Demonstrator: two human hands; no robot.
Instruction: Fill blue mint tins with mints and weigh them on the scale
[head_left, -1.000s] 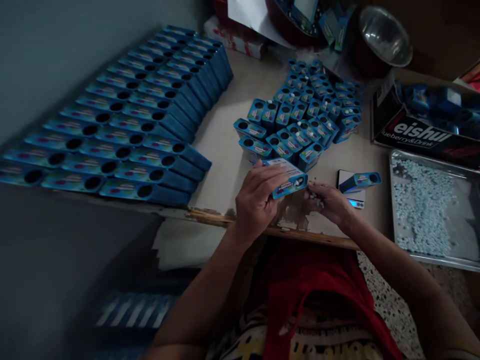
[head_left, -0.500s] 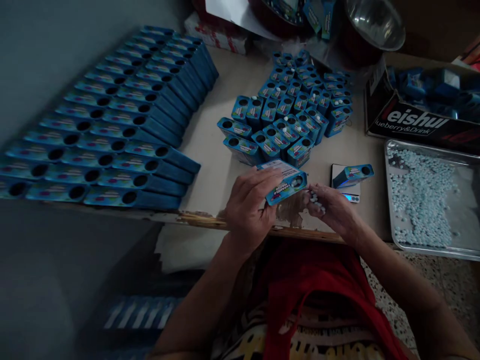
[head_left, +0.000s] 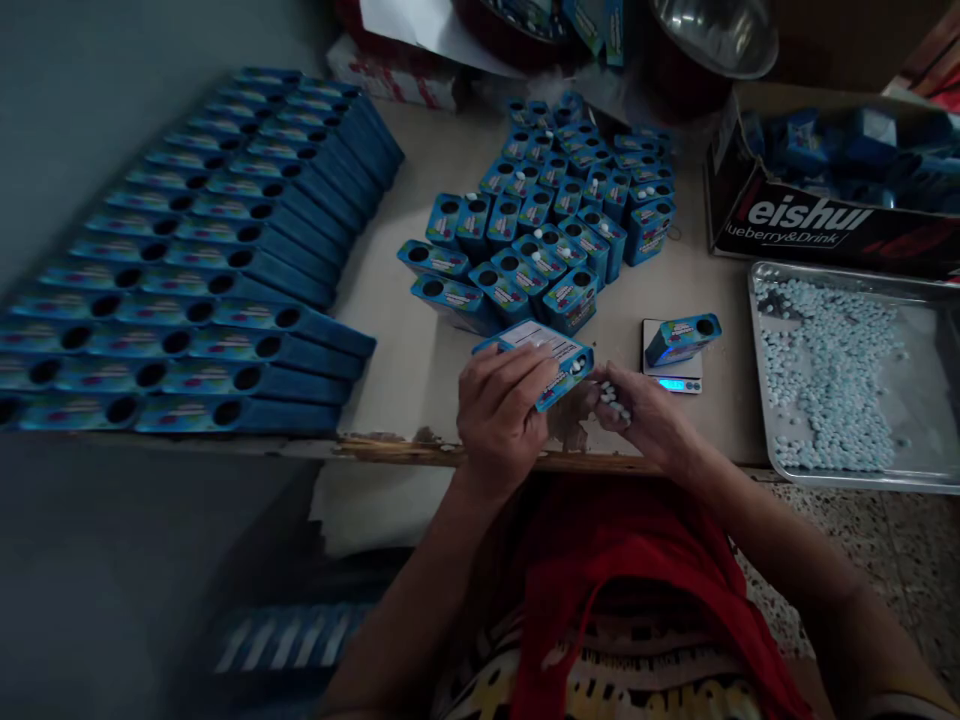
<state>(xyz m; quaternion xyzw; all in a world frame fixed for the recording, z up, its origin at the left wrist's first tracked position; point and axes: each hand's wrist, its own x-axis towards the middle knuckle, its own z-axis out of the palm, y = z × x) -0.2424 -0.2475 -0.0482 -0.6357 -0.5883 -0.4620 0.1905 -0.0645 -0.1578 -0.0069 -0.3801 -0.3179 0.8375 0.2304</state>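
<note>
My left hand is closed around a blue candy box, tilted so its round opening faces right; pale candies show in that hole. Just right of the opening, my right hand is cupped around several small white candies. Beyond my right hand another blue box stands on a small digital scale with a lit blue display. A metal tray at the right holds a spread of loose pale blue and white candies.
Rows of blue boxes stand packed at the left. A looser group of open boxes, some with candies on top, fills the table's middle. At the back right are a black carton of blue packs and a metal bowl.
The whole view has shifted, so most things on the table sit farther left. Both hands stay close together, the box still in my left and candies still in my right.
</note>
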